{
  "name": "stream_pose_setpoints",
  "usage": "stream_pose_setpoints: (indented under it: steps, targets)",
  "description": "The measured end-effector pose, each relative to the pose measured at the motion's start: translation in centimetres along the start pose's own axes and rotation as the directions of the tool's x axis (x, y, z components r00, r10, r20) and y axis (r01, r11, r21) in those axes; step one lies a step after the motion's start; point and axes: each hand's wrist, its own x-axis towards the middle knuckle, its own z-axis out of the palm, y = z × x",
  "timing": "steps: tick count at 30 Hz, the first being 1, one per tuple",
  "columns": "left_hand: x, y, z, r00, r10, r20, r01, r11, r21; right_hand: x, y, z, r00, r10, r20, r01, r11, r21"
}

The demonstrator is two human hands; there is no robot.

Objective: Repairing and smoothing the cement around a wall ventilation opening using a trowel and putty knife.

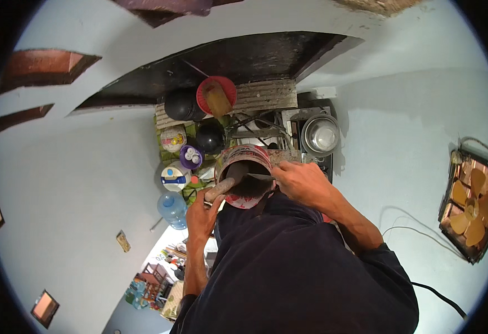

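Note:
A large red-and-white bucket [245,158] sits tilted in front of me, its dark inside facing up. My left hand [202,214] is closed around a thick wooden handle [220,188] that reaches down into the bucket. My right hand [299,181] is at the bucket's right rim, holding a dark flat blade [259,177] that points left across the opening. What lies at the bottom of the bucket is too dark to tell.
Behind the bucket stand a steel bowl [321,134], black round pots [209,136], a red basin [216,93], several plastic jars [175,177] and a blue water bottle [171,209]. A wall fan [472,203] hangs at the right, with a cable [439,295] running below it.

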Motion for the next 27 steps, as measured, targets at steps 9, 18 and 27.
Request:
stream_pose_setpoints:
  steps: [9, 18, 27]
  targets:
    - [2.5, -4.7, 6.0, 0.823, 0.410, -0.393, -0.503, 0.847, -0.171, 5.8, -4.1, 5.7, 0.913, -0.349, 0.210, 0.407, 0.767, -0.496]
    - [-2.0, -1.5, 3.7, 0.593, 0.571, -0.568, -0.785, 0.566, -0.250, 5.5, -3.9, 9.6, 0.855, -0.366, 0.367, 0.500, 0.393, -0.772]
    - [-4.7, -0.7, -4.5, 0.507, 0.036, -0.861, -0.836, 0.263, -0.482, 3.4, -4.5, 2.7, 0.901, -0.379, 0.211, 0.422, 0.650, -0.632]
